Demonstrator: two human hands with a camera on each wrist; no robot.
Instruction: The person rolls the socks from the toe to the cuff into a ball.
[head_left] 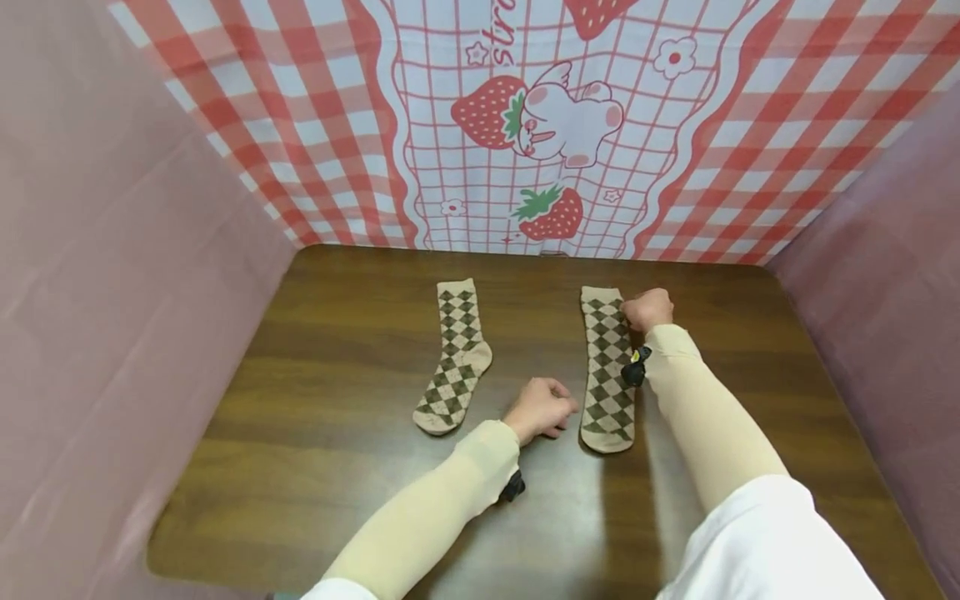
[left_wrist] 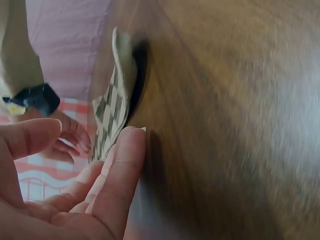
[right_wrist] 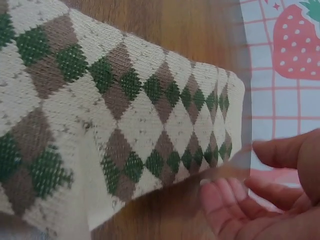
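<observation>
Two beige socks with a green and brown diamond pattern lie on the table. The left sock (head_left: 453, 358) lies flat with its heel bulging to the right and its toe toward the front. Beside it, the right sock (head_left: 606, 367) is laid out nearly straight, cuff at the back. My left hand (head_left: 542, 408) is low over the table between the socks, fingers loosely bent, nearest the right sock's toe end and holding nothing. At the cuff end, my right hand (head_left: 649, 310) is by the right sock's outer edge. Its thumb and fingers (right_wrist: 215, 195) stand apart, with no cloth visibly pinched.
The brown wooden table (head_left: 322, 467) has rounded corners. A red-and-white checked cloth with strawberries (head_left: 555, 212) hangs behind it. Pinkish cloth walls (head_left: 150, 292) stand at the left and right. Each forearm wears a beige sleeve and a small black wrist camera (head_left: 634, 372).
</observation>
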